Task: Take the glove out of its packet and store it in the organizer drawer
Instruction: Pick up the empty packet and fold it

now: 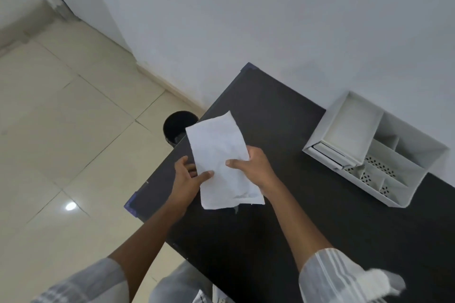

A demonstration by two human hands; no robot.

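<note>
Left hand (187, 177) has the white packet (222, 162) by its left edge: the thumb lies across the paper's front face, while the fingers (190, 170) curl in behind, clamped on it. The packet sits between both hands, lifted above the dark surface (307, 216), not lying on it. Its lower half runs down past both thumbs, and the bottom edge looks ragged. Whether the glove is inside cannot be told; the paper hides everything.

Just left of the packet's top corner, down on the tiled floor (61, 118), stands a black bin (177, 125), partly tucked behind the surface's edge and partly covered by the packet itself.

Right hand (253, 167) takes the packet's right edge, thumb pressed onto the front near the middle, the other fingers wrapped out of sight behind the paper, closed on it too.

The packet's long axis runs from upper left to lower right, top end pointing away from the person toward the wall (246, 19), flat face turned up at the camera, creased all over.

Well to the right of the packet, against the wall, a white organizer (413, 167) rests on the surface, its drawer (349, 128) pulled out and open on top, perforated compartments beside it. Nothing lies between packet and organizer.
</note>
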